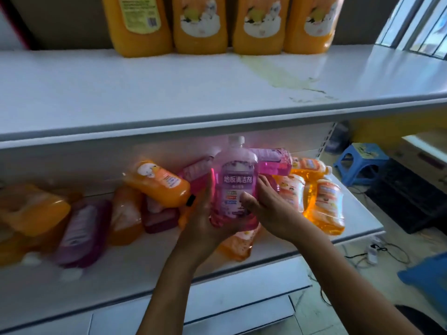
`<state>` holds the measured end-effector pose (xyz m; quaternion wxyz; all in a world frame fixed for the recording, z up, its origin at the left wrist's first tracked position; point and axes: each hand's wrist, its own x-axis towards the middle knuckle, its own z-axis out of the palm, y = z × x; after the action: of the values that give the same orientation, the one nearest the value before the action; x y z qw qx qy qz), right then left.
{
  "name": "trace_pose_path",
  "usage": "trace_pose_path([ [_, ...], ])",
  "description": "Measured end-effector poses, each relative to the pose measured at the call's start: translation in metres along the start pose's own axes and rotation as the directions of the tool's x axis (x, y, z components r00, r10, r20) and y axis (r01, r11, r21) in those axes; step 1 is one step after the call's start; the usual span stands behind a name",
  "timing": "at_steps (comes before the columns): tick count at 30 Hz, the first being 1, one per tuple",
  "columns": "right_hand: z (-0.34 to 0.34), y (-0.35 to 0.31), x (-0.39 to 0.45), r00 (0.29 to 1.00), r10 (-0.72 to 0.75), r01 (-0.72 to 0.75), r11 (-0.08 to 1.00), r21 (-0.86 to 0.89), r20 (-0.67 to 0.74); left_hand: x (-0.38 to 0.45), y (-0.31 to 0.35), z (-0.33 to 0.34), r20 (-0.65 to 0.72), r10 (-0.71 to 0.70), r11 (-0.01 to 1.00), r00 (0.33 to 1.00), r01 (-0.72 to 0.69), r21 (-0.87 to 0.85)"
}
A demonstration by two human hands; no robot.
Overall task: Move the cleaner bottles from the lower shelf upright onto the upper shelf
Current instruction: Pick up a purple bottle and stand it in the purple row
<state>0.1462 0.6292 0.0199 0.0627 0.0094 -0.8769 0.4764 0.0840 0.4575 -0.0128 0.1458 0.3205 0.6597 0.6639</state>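
I hold a pink cleaner bottle (234, 182) upright between both hands, just above the lower shelf (150, 259). My left hand (205, 221) cups its left side and base. My right hand (266, 206) grips its right side, thumb across the label. Its white cap reaches up to the front lip of the upper shelf (169, 93). Several orange and pink bottles lie tumbled on the lower shelf, among them an orange bottle (157, 182) to the left and another orange bottle (326, 206) to the right. Several large orange bottles (200, 25) stand upright at the back of the upper shelf.
A yellowish spill stain (278, 73) marks the upper shelf right of centre. On the floor to the right are a blue stool (360, 163), a black crate (406, 197), cables and a blue box (428, 276). The front part of the upper shelf is bare white.
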Motion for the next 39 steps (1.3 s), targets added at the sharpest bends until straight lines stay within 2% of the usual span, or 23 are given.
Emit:
trace_pose_path([
  [2,0.017,-0.022,0.010,0.999,-0.030,0.023,0.984,0.176,0.038,-0.014,0.007,-0.014,-0.049,0.009,0.999,0.999,-0.011,-0.050],
  [5,0.052,-0.057,0.024,0.994,-0.085,0.098,0.962,0.255,-0.062,-0.040,0.016,-0.045,-0.160,0.027,0.993,0.987,-0.045,-0.112],
  [9,0.103,-0.101,0.038,0.983,-0.153,0.166,0.978,0.130,-0.104,-0.080,0.029,-0.094,-0.269,0.005,0.996,0.963,-0.029,-0.087],
  [11,0.129,-0.123,0.043,0.980,-0.195,0.199,0.971,0.134,-0.042,-0.101,0.034,-0.122,-0.316,-0.005,0.999,0.949,-0.012,-0.052],
  [14,0.166,-0.150,0.057,0.951,-0.301,0.303,0.953,-0.009,0.068,-0.133,0.036,-0.162,-0.356,-0.011,1.000,0.934,0.002,-0.025],
  [16,0.192,-0.171,0.064,0.936,-0.332,0.338,0.940,-0.037,0.121,-0.156,0.035,-0.185,-0.389,-0.010,1.000,0.921,0.004,-0.018],
  [21,0.257,-0.220,0.062,0.888,-0.428,0.445,0.893,-0.072,0.170,-0.217,0.037,-0.239,-0.479,-0.005,1.000,0.878,0.006,0.001],
  [26,0.315,-0.270,0.048,0.818,-0.540,0.530,0.841,0.108,0.199,-0.274,0.067,-0.291,-0.551,0.080,0.994,0.831,-0.029,0.102],
  [31,0.345,-0.326,0.035,0.722,-0.662,0.655,0.747,0.110,0.202,-0.317,0.105,-0.321,-0.606,0.232,0.962,0.761,-0.088,0.257],
  [35,0.353,-0.367,0.028,0.642,-0.742,0.740,0.665,0.100,0.191,-0.340,0.140,-0.341,-0.597,0.337,0.925,0.728,-0.137,0.355],
  [39,0.335,-0.405,0.028,0.581,-0.801,0.789,0.598,0.145,0.143,-0.336,0.178,-0.354,-0.529,0.423,0.889,0.736,-0.223,0.401],
])
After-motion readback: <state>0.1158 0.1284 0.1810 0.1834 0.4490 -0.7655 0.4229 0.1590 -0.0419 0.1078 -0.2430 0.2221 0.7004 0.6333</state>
